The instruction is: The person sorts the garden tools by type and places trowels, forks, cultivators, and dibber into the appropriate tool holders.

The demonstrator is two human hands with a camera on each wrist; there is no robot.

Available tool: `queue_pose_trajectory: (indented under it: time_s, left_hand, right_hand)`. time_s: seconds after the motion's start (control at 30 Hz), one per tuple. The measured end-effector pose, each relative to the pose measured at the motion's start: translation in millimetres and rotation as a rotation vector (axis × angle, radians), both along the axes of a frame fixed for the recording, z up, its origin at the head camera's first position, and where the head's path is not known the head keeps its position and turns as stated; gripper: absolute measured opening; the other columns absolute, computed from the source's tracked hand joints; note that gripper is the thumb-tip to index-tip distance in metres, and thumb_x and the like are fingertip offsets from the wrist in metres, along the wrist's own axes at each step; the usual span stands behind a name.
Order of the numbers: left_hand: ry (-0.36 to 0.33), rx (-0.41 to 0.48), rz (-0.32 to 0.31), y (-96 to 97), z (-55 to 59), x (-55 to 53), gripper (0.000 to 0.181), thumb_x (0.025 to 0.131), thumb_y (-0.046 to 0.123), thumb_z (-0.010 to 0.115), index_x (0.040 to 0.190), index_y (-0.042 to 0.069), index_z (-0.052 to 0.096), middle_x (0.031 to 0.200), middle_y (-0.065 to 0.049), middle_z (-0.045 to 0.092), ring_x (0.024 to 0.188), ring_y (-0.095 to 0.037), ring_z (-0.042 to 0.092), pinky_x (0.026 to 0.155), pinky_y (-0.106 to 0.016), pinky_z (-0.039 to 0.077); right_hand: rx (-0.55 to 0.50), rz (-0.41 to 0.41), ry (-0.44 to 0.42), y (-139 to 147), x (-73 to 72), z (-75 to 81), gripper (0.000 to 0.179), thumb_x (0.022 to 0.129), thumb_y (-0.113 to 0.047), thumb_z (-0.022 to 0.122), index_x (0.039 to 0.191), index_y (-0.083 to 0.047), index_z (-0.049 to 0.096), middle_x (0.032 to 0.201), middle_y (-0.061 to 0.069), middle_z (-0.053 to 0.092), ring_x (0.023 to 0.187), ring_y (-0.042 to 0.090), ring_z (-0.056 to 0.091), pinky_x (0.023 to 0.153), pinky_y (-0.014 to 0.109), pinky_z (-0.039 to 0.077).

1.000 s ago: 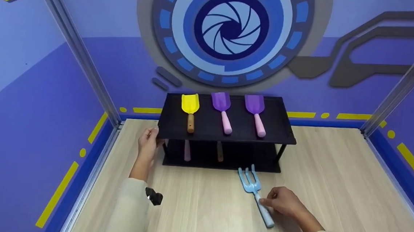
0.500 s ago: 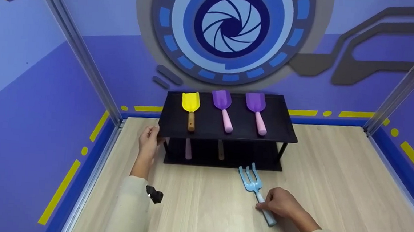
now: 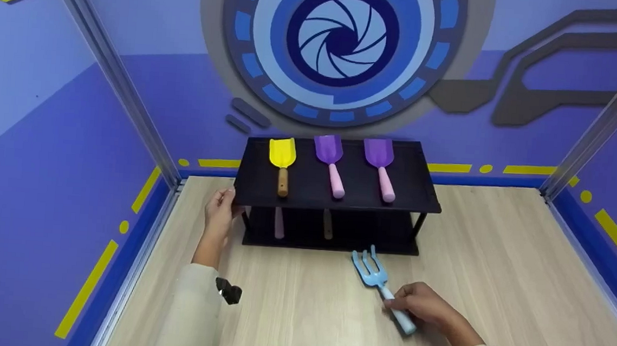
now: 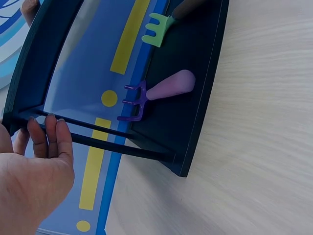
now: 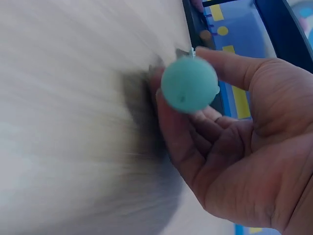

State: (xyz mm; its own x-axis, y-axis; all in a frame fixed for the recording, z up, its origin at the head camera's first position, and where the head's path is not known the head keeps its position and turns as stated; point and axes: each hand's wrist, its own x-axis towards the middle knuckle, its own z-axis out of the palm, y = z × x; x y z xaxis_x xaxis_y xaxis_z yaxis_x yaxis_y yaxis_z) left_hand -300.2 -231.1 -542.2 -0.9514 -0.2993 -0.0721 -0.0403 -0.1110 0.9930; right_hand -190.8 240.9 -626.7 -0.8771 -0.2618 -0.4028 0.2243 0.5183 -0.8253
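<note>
My right hand (image 3: 423,303) pinches the handle of a light blue hand fork (image 3: 372,275) between thumb and fingers. The fork's tines point toward the rack's front edge. In the right wrist view the round handle end (image 5: 190,84) faces the camera, close over the table. My left hand (image 3: 219,213) holds the left end of the upper shelf on a black two-tier rack (image 3: 307,186); its curled fingers (image 4: 63,139) show at the shelf's end in the left wrist view. On top lie a yellow scoop (image 3: 282,154) and two purple scoops (image 3: 328,150) with pink handles.
On the lower tier lie a purple hand fork (image 4: 171,85) with a pink handle and a green hand fork (image 4: 159,30) with a brown handle. Blue printed walls (image 3: 151,91) enclose the pale wooden table (image 3: 288,302) at the back and both sides.
My right hand has closed its thumb and fingers round the fork's handle, and the handle end has shifted slightly right. My left hand stays on the rack.
</note>
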Motion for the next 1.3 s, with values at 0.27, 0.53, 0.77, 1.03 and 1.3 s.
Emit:
queue_pose_trajectory:
  time_s: [0.27, 0.53, 0.77, 1.03, 1.3]
  left_hand:
    - [-0.026, 0.016, -0.018, -0.6, 0.2, -0.3, 0.027, 0.115, 0.033, 0.049, 0.123, 0.009, 0.06, 0.105, 0.004, 0.064, 0.095, -0.01, 0.065, 0.099, -0.03, 0.057]
    - [-0.011, 0.009, -0.005, -1.2, 1.3, 1.4, 0.03, 0.115, 0.036, 0.049, 0.121, 0.009, 0.059, 0.107, 0.003, 0.064, 0.095, -0.009, 0.066, 0.099, -0.029, 0.057]
    - [0.003, 0.027, 0.006, -0.3, 1.2, 1.0, 0.027, 0.114, 0.033, 0.052, 0.118, 0.008, 0.061, 0.099, 0.004, 0.065, 0.093, -0.013, 0.067, 0.091, -0.026, 0.058]
    - [-0.011, 0.033, 0.008, 1.0, 0.5, 0.1, 0.028, 0.114, 0.033, 0.052, 0.119, 0.007, 0.061, 0.101, 0.003, 0.064, 0.091, -0.01, 0.066, 0.095, -0.028, 0.058]
    - [-0.022, 0.004, 0.004, -1.4, -0.5, 0.0, 0.03, 0.114, 0.035, 0.051, 0.121, 0.008, 0.061, 0.103, 0.004, 0.064, 0.094, -0.011, 0.065, 0.089, -0.022, 0.058]
  right_hand:
    - [-0.267, 0.135, -0.16, 15, -10.2, -6.5, 0.033, 0.1, -0.024, 0.072, 0.116, 0.005, 0.071, 0.088, -0.006, 0.071, 0.077, 0.009, 0.062, 0.068, 0.025, 0.052]
    - [-0.507, 0.19, -0.285, 23, -12.6, -12.9, 0.039, 0.104, -0.018, 0.066, 0.133, 0.007, 0.059, 0.1, 0.003, 0.078, 0.085, 0.011, 0.074, 0.067, 0.026, 0.061]
    - [-0.644, 0.192, -0.316, 25, -11.8, -19.7, 0.045, 0.106, -0.013, 0.062, 0.144, 0.009, 0.051, 0.109, 0.006, 0.077, 0.097, 0.017, 0.077, 0.075, 0.032, 0.065]
    - [-0.729, 0.149, -0.277, 26, -11.7, -23.8, 0.043, 0.108, -0.011, 0.058, 0.149, 0.002, 0.053, 0.118, 0.005, 0.076, 0.104, 0.019, 0.077, 0.08, 0.031, 0.064]
    - [-0.756, 0.086, -0.294, 30, -12.6, -22.5, 0.04, 0.11, -0.014, 0.056, 0.149, -0.005, 0.057, 0.119, 0.003, 0.076, 0.105, 0.019, 0.077, 0.081, 0.035, 0.066]
